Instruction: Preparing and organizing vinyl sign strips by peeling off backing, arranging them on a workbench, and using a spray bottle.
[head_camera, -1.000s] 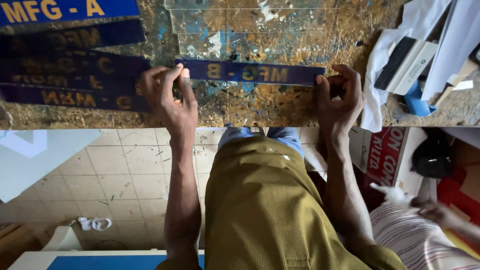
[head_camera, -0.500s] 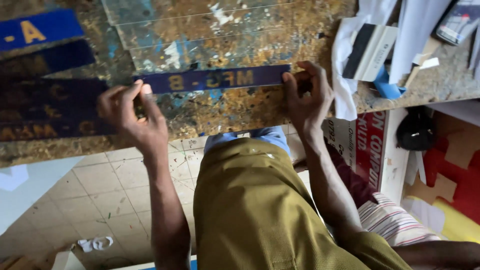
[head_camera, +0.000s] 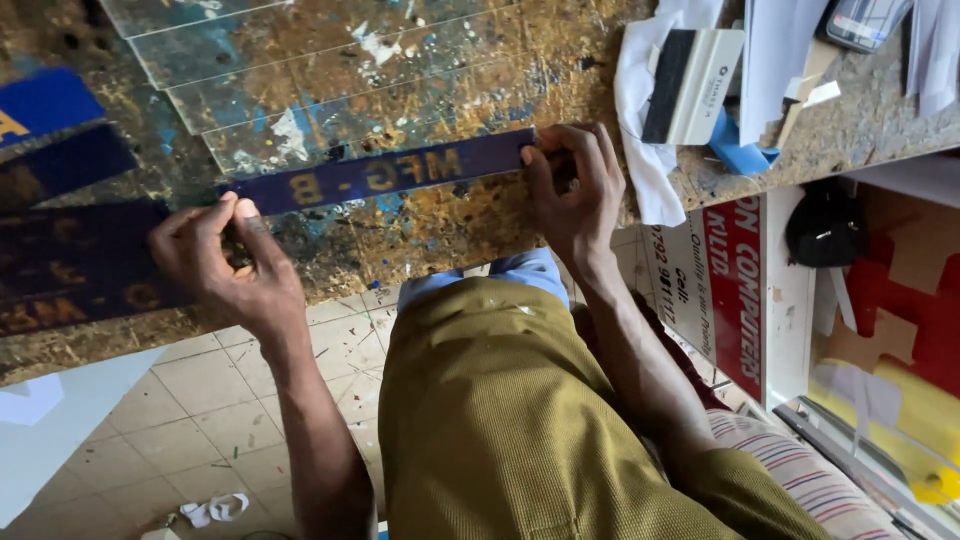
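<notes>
A long dark blue strip with gold letters (head_camera: 385, 175) lies across a paint-stained wooden workbench (head_camera: 400, 240). My left hand (head_camera: 225, 265) pinches the strip's left end with thumb and fingers. My right hand (head_camera: 575, 190) grips its right end, fingers curled over the edge. The strip stretches flat between both hands, tilted slightly up to the right.
More dark blue lettered strips (head_camera: 70, 260) lie at the left. Several clear strips (head_camera: 330, 70) sit above. A grey squeegee (head_camera: 690, 85) and white cloth (head_camera: 640, 120) rest at the right, near a red and white sign (head_camera: 725, 290). Tiled floor (head_camera: 190, 420) lies below.
The view has shifted, so the bench and strip sit further right and higher. Both hands keep their hold on the strip's ends; the left fingers now pinch its tip.
</notes>
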